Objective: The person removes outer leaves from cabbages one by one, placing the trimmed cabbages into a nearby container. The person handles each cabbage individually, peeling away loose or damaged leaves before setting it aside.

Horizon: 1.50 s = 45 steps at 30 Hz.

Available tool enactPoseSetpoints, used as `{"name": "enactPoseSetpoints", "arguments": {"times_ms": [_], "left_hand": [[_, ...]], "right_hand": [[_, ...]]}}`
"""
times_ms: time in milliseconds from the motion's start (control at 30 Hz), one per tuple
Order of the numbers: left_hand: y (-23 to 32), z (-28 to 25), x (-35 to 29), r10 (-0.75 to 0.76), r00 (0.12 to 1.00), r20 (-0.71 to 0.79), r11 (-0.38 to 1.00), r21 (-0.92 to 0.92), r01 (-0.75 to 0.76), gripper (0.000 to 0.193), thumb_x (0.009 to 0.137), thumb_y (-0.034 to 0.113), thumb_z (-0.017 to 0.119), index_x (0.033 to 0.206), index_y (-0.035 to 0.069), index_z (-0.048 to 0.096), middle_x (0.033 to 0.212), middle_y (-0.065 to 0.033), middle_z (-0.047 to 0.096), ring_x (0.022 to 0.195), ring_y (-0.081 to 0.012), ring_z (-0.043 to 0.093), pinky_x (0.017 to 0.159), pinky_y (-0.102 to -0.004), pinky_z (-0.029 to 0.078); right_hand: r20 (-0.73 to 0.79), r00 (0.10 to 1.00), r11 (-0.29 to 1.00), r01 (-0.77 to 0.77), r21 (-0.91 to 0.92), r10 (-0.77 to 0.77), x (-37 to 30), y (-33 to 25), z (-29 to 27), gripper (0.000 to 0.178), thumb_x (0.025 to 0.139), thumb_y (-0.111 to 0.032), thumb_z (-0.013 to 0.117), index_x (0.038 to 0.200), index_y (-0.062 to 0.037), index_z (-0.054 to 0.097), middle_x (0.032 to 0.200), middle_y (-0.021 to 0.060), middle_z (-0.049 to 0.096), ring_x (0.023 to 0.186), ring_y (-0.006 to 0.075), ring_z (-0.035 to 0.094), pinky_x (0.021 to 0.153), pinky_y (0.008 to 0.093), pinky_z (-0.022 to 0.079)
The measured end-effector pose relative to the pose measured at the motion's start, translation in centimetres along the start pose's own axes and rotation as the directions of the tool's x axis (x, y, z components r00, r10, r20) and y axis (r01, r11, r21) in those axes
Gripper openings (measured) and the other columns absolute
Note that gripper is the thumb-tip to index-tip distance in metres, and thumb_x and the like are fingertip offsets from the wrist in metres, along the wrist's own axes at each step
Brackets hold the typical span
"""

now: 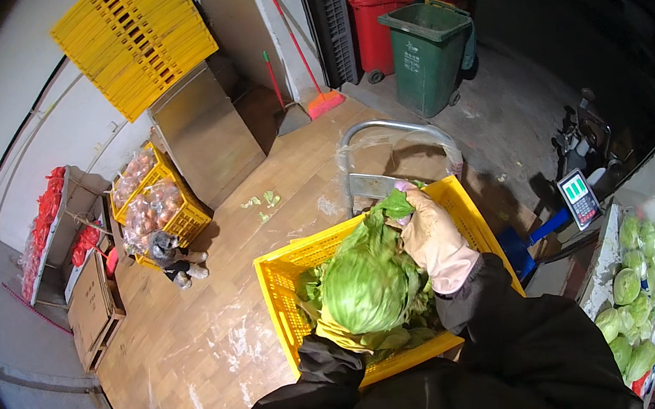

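A large green head of lettuce (367, 282) is held over a yellow plastic crate (275, 294) standing in front of me. My left hand (338, 332), in a yellowish glove, is closed on the head from its near left side; most of its fingers are hidden beneath it. At the far right side of the head, my right hand (438, 241), in a pale pinkish glove, grips a loose outer leaf (388, 206). More lettuce leaves (395, 342) lie in the crate below the head.
Beyond the crate stands a metal hand-truck handle (395, 122). A digital scale (579, 198) and a pile of bagged green heads (627, 289) are at the right. A small dog (173, 258) sits by yellow crates of bagged onions (150, 211). Leaf scraps (265, 202) litter the floor.
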<state>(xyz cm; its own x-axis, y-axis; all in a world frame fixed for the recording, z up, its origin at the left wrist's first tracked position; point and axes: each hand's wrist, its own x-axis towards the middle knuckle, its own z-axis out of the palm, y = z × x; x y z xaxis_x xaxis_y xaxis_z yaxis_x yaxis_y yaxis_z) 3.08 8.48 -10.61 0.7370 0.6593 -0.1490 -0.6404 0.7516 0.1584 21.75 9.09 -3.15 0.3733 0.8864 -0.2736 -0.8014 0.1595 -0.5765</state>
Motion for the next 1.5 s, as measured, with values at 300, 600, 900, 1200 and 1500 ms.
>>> {"name": "enactPoseSetpoints", "arguments": {"times_ms": [300,600,900,1200,1500], "left_hand": [[1.4,1.7,-4.5,0.054,0.996,0.068,0.993,-0.105,-0.046,0.053,0.098,0.042,0.056,0.135,0.004,0.051,0.131,-0.0149,0.058,0.117,-0.0301,0.059,0.098,-0.0435,0.05],[0.9,1.8,-3.6,0.101,0.995,-0.02,0.994,0.04,-0.1,0.061,0.099,0.051,0.05,0.136,0.002,0.052,0.133,-0.0172,0.058,0.117,-0.033,0.059,0.101,-0.046,0.048],[-0.5,2.4,-6.6,-0.276,0.918,0.285,0.929,-0.165,0.331,0.068,0.098,0.057,0.046,0.138,0.002,0.05,0.129,-0.0184,0.059,0.111,-0.0339,0.061,0.098,-0.0482,0.049],[-5.3,3.1,-9.4,-0.192,0.969,0.153,0.92,-0.317,0.233,0.067,0.097,0.053,0.048,0.143,0.005,0.041,0.141,-0.0228,0.046,0.13,-0.0388,0.045,0.108,-0.0534,0.039],[-2.0,4.0,-8.2,0.2,0.973,-0.114,0.98,0.039,-0.197,0.056,0.1,0.05,0.046,0.136,0.008,0.053,0.124,-0.0156,0.061,0.111,-0.0306,0.06,0.096,-0.0467,0.051]], "right_hand": [[-0.028,0.818,0.746,-0.538,-0.392,0.575,-4.8,2.5,-6.9,0.04,0.098,-0.033,0.061,0.132,-0.0114,0.059,0.119,0.003,0.067,0.107,0.0187,0.066,0.091,0.037,0.054],[0.333,0.926,0.485,0.376,-0.789,-0.176,-9.7,3.5,-0.9,0.037,0.101,-0.035,0.055,0.11,0.0005,0.064,0.092,0.01,0.069,0.084,0.0203,0.062,0.078,0.0333,0.049],[0.274,0.957,0.612,0.275,-0.741,-0.097,-9.2,3.3,-3.0,0.025,0.1,-0.022,0.06,0.113,-0.0014,0.065,0.094,-0.0017,0.064,0.086,0.0082,0.051,0.08,0.0261,0.045],[0.074,0.938,0.437,0.226,-0.87,-0.338,-5.6,3.3,-3.7,0.026,0.102,-0.019,0.051,0.119,-0.0018,0.06,0.089,0.0141,0.069,0.076,0.0187,0.061,0.072,0.0306,0.05],[0.101,0.968,-0.223,0.153,-0.963,0.23,-7.9,-0.5,-1.5,0.086,0.096,-0.071,0.032,0.119,0.0063,0.061,0.115,0.0254,0.065,0.108,0.0378,0.063,0.095,0.0413,0.049]]}}
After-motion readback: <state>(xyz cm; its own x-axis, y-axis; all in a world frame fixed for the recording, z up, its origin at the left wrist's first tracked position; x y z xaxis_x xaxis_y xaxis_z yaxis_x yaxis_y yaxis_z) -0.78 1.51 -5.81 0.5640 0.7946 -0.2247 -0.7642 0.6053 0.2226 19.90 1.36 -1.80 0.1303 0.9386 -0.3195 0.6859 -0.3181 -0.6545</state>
